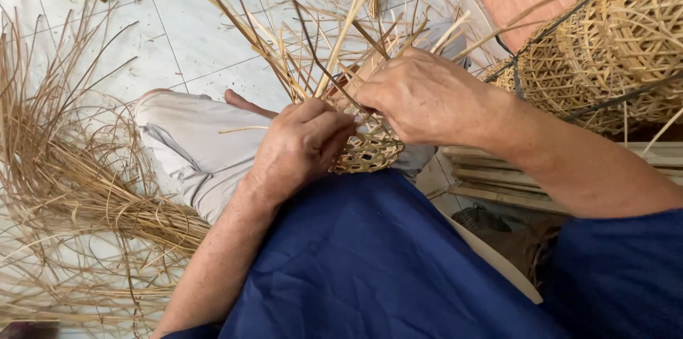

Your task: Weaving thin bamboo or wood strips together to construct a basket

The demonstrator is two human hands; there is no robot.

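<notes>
1. I am looking down from a head camera at my own two bare hands working over my lap, with a blue garment filling the lower middle of the view.
2. The thing in hand is a small half-woven basket [370, 150] of pale cane strips, sitting at the centre of the view, above my lap and between both hands.
3. Loose strips [320, 33] fan up from its rim toward 12 o'clock, unwoven and splayed.
4. I judge the basket to be very light, springy rather than rigid, with an open lattice that could crush or spring out of shape if squeezed hard. The free strips look thin, flexible and liable to kink or split.
5. I judge the best hold to be on the woven body, near the rim, not the loose ends.
6. My left hand [302, 143] has its grip curled closed, fingers folded onto the basket's left side.
7. My right hand [427, 97] covers the basket's top from 2 o'clock, grip closed over the rim and some strips; the fingertips are hidden.
8. A heap of loose cane [78, 189] lies on the tiled floor [192, 40] at 9 o'clock.
9. Finished woven baskets [612, 54] stand at 2 o'clock.
</notes>
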